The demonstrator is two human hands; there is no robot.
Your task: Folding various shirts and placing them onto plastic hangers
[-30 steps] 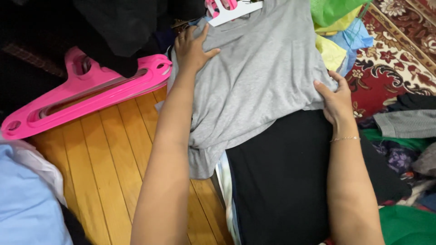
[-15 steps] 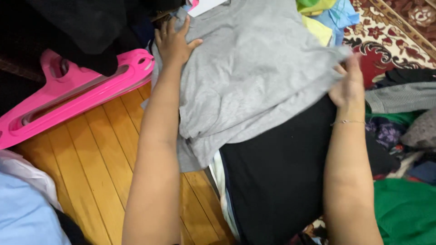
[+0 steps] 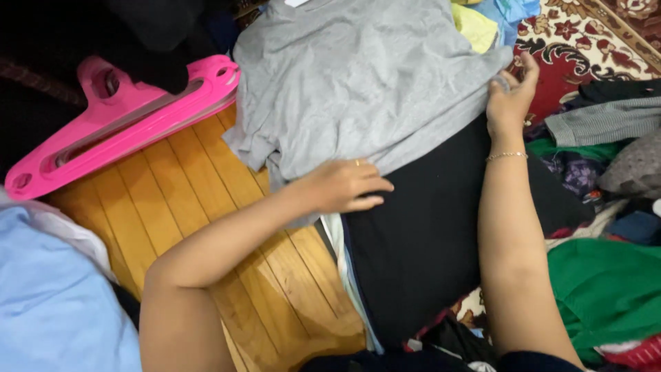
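Observation:
A grey T-shirt (image 3: 358, 76) lies spread over a folded black garment (image 3: 427, 227) on a stack of clothes. My left hand (image 3: 344, 186) rests flat at the shirt's near hem, where grey meets black, fingers together and pointing right. My right hand (image 3: 509, 93) pinches the shirt's right corner beside the red carpet, a thin bracelet on its wrist. A white and striped cloth edge (image 3: 344, 262) shows under the black garment.
Pink plastic hangers (image 3: 124, 124) lie stacked on the wooden floor (image 3: 206, 207) at left. Light blue cloth (image 3: 48, 303) fills the lower left. A patterned red carpet (image 3: 592, 41), a grey knit (image 3: 606, 120), green cloth (image 3: 606, 289) and yellow and blue pieces (image 3: 482, 24) crowd the right.
My left hand has left the shirt's far upper corner and come down to its near hem. My right hand has pulled the right corner further out to the right.

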